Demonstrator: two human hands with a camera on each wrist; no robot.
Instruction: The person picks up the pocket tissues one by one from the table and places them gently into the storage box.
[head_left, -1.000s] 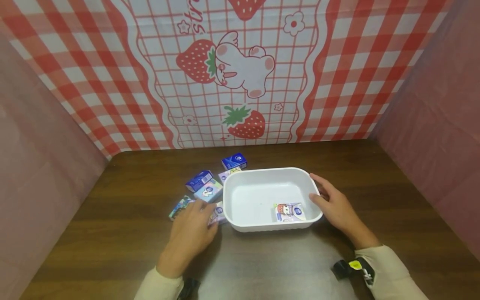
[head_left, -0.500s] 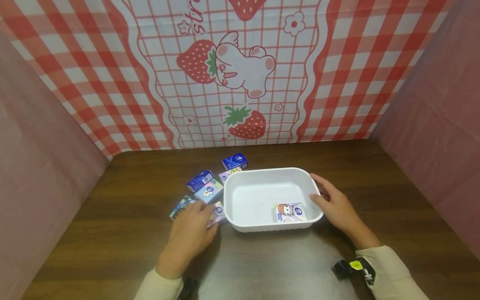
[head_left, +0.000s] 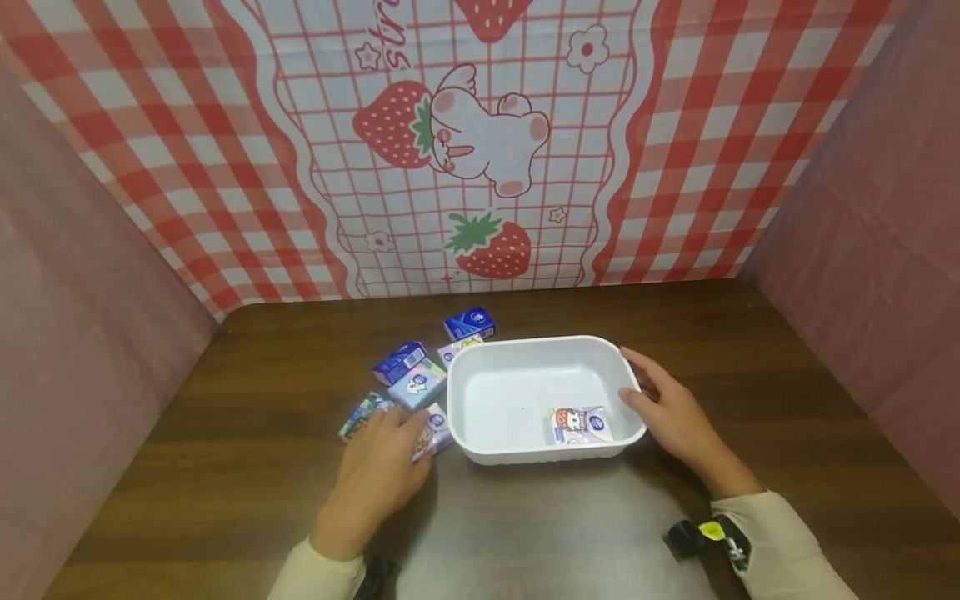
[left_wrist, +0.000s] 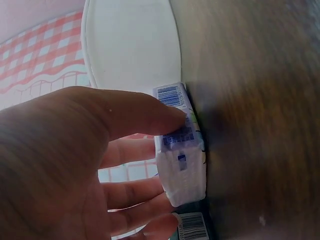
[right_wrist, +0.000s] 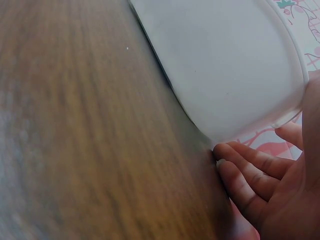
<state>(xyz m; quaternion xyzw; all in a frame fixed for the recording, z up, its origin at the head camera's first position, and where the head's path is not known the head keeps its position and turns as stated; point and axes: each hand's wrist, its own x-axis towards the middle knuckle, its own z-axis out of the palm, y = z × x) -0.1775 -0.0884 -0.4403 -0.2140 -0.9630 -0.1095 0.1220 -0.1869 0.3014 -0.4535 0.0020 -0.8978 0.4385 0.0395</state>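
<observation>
My left hand (head_left: 378,467) grips a small purple-and-white tissue pack (head_left: 437,432) on the table, at the left end of a white plastic tray (head_left: 525,457). In the left wrist view, the thumb presses the barcoded side of the pack and the fingers reach behind it. Partly under the same hand lies a dark green-blue patterned pack (head_left: 362,414). My right hand (head_left: 675,417) holds the tray's right end, thumb over the rim and fingers outside. Inside the tray, near its front right corner, lies a tissue pack with a strawberry-hat character (head_left: 577,425).
Behind the left hand are a light blue pack (head_left: 417,385), a dark blue pack (head_left: 399,362), a purple-and-yellow pack (head_left: 459,348) partly hidden by the tray, and another blue pack (head_left: 469,322). A strawberry-print cloth (head_left: 480,150) hangs behind the wooden table (head_left: 240,417).
The left thumb and fingers have shifted slightly on the purple-and-white tissue pack, showing a little more of it. The tray, the right hand and the other packs stay in place.
</observation>
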